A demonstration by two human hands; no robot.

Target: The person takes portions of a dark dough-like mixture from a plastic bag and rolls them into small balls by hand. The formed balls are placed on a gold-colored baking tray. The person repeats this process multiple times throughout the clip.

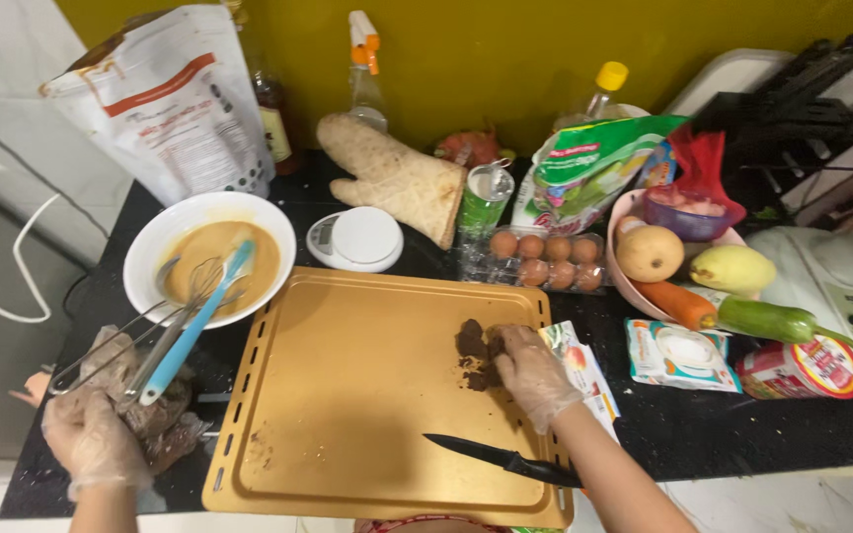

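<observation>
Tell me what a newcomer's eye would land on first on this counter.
The big golden baking tray at the centre stands out first, with the gloved right hand pressing on a dark brown lump at its right edge and a black knife lying near its front. At the left, a white bowl of tan batter holds a whisk and blue spatula, while the gloved left hand rests on crumpled plastic.

One head view looks steeply down, close over the counter (pixel 703 434)
</observation>
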